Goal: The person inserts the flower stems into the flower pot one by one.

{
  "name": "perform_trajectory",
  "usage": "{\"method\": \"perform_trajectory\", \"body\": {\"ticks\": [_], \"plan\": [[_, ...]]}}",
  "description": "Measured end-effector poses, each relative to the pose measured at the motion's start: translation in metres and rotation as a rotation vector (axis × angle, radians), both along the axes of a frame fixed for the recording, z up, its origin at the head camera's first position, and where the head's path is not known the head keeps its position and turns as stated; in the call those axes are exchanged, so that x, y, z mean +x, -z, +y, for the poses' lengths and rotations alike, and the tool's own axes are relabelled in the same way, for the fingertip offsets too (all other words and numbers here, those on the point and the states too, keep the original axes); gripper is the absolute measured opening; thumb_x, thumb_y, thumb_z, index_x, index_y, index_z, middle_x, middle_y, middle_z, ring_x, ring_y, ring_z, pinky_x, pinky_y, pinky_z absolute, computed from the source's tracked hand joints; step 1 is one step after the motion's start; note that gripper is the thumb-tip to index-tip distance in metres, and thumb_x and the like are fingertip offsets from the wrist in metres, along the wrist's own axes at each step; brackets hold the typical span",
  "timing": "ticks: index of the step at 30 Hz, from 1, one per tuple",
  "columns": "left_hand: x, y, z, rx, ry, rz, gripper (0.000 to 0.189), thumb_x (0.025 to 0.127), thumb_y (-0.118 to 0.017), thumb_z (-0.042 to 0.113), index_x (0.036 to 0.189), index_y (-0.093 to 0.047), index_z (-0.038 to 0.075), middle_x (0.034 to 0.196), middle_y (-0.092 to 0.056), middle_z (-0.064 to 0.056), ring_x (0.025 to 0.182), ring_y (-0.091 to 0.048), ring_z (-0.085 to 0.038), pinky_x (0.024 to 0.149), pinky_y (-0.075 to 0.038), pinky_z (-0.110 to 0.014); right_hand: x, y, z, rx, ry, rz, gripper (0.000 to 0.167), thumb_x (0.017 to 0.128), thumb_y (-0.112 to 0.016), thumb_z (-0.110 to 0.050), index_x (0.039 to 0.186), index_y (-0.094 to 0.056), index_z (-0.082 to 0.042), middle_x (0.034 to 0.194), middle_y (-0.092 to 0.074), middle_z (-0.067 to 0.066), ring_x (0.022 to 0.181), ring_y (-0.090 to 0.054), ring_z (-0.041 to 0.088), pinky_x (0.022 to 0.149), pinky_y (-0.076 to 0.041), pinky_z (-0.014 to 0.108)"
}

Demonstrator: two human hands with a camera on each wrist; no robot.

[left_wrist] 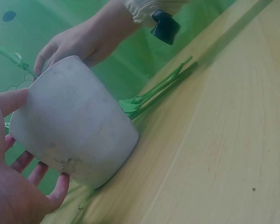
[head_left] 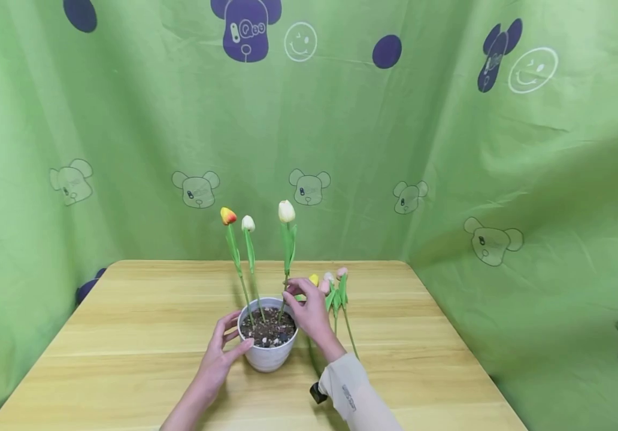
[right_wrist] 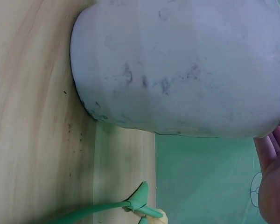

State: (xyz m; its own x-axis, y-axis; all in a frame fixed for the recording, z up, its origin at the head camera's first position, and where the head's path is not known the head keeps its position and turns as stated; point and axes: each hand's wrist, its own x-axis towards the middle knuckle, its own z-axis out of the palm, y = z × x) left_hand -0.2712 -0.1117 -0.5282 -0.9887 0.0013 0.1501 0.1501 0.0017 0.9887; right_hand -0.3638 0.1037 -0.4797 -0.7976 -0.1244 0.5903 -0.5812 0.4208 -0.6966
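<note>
A curtain [head_left: 363, 137] backed the counter [head_left: 126, 335], meeting its far edge at 12 o'clock. Two tulips [head_left: 227, 216] stood in the pot [head_left: 267, 359]; the right hand [head_left: 311, 308] pinched a third tulip [head_left: 286, 212], its stem reaching the soil [head_left: 268, 333]. The left hand [head_left: 221, 350] gripped the pot at 9. Loose tulips [head_left: 334, 298] lay at 2, seemingly left to plant; room opened toward 10.

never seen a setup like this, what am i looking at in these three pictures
No machine here, just a person's bare hands. The wide picture comes from a head-worn camera; the two tilted close-ups come from one camera on each wrist. The left hand holds the side of a whitish pot of soil. The right hand pinches the stem of a cream tulip. A red-and-yellow tulip and a white tulip also stand there. More tulips lie on the wooden table.
</note>
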Motion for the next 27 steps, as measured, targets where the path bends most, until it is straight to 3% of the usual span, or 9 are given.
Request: {"method": "perform_trajectory", "body": {"ticks": [12, 20, 27], "plan": [[0.0, -0.001, 0.0, 0.002, -0.001, -0.018, 0.069, 0.092, -0.076, 0.024, 0.152, -0.044, 0.021, 0.155, -0.044, -0.015, 0.138, -0.046, -0.038, 0.105, -0.048, -0.051, 0.001, 0.002, 0.005, -0.079, 0.032, -0.046, 0.027, 0.09, -0.078, -0.003, 0.116, -0.073, -0.002, 0.102, -0.072, 0.014, 0.091, -0.073, 0.029, 0.071, -0.063, 0.022], [0.0, -0.002, 0.002, -0.005, 0.009, -0.014, 0.07, 0.092, -0.076, 0.025, 0.153, -0.043, 0.021, 0.155, -0.044, -0.015, 0.138, -0.046, -0.039, 0.107, -0.047, -0.055, -0.004, 0.007, 0.006, -0.24, 0.021, -0.189, 0.032, 0.086, -0.079, 0.0, 0.118, -0.074, -0.004, 0.104, -0.073, 0.016, 0.091, -0.07, 0.023, 0.076, -0.061, 0.023], [0.0, -0.002, 0.002, 0.0, 0.002, -0.017, 0.07, 0.091, -0.077, 0.025, 0.153, -0.044, 0.021, 0.155, -0.044, -0.016, 0.138, -0.046, -0.039, 0.107, -0.047, -0.055, -0.008, 0.012, 0.004, -0.299, -0.017, -0.265, 0.033, 0.09, -0.076, 0.0, 0.122, -0.069, 0.002, 0.11, -0.071, 0.021, 0.091, -0.07, 0.019, 0.087, -0.059, 0.023]]}}
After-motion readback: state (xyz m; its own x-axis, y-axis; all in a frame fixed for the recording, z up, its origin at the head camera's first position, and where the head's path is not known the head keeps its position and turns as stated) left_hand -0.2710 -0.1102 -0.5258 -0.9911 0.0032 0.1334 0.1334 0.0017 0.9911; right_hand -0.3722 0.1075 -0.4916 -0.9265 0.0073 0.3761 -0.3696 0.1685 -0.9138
